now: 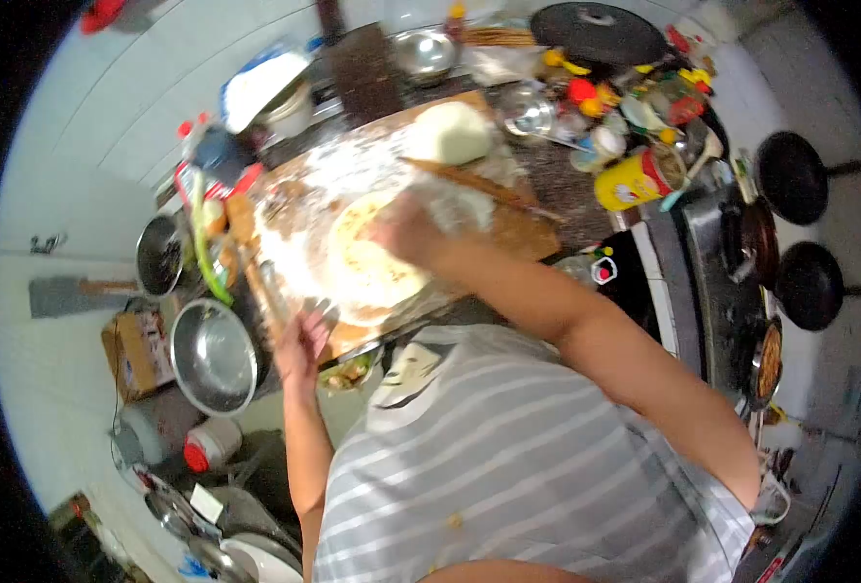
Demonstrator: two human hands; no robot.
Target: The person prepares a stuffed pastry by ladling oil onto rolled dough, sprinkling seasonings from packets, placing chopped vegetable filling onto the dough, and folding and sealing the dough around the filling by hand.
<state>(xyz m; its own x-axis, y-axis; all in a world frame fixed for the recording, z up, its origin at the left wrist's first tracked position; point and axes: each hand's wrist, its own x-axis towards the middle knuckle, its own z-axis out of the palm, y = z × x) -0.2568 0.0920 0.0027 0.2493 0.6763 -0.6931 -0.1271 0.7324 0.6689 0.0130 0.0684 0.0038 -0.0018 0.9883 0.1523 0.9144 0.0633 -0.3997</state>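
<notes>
A flattened round of dough (pixel 367 277) lies on a floured wooden board (pixel 285 204). Over its upper right part is my right hand (pixel 406 231), blurred, its fingers too smeared to read. My left hand (pixel 301 342) rests at the board's near left edge with its fingers apart, beside a long wooden stick (pixel 258 291). Toward the back right of the board sits a pale lump of dough (pixel 450 133). A thin rolling pin (pixel 479 185) lies slantwise just in front of that lump.
A metal bowl (pixel 214 357) stands left of the board, near a green onion (pixel 200 238). At right are a yellow can (pixel 635 180), jars and a stove (pixel 717 291). Dark pans (pixel 809 287) hang farther right. A black lid (pixel 599 32) is at the back.
</notes>
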